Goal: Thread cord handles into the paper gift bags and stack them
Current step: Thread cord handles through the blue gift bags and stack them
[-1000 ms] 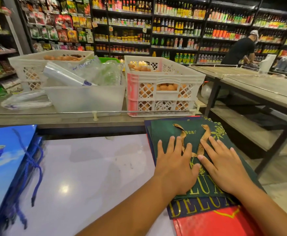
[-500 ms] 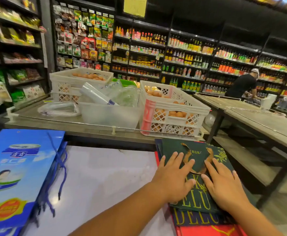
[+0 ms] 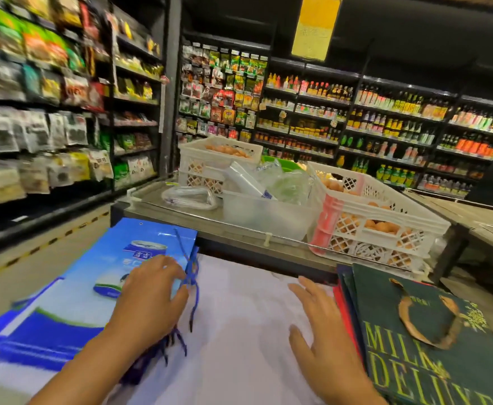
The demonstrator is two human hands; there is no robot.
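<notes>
Done pressing the green bag stack (image 3: 432,343), now left hand (image 3: 148,302) curling at blue cords (image 3: 191,276), grip unclear; right hand (image 3: 321,331) spread, empty.

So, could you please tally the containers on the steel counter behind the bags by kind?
White lattice plastic crates holding eggs: 2, one at the back and one at the right.
Clear plastic tub holding plastic wrap: 1.
Total: 3 containers on the grey steel counter.
</notes>
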